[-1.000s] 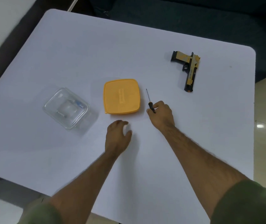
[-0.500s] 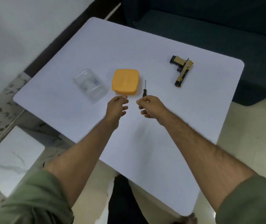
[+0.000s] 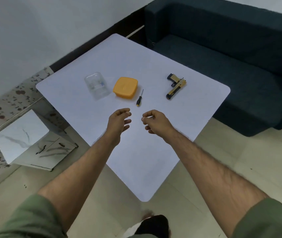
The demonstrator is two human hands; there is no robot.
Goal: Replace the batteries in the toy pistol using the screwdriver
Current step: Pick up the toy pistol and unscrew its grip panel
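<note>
both hands' fingers hang loosely curled, released, left hand (image 3: 119, 120) and right hand (image 3: 155, 121) near the screwdriver (image 3: 139, 98)

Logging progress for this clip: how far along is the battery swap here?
Done: nothing shows yet. The pistol lies untouched on the table, the screwdriver lies beside the orange lid, and the clear box sits apart. In hand: nothing; left hand and right hand hover empty. Left: the whole job.

Soft even daylight, faint shadows, wide-angle bending, slight blur.
</note>
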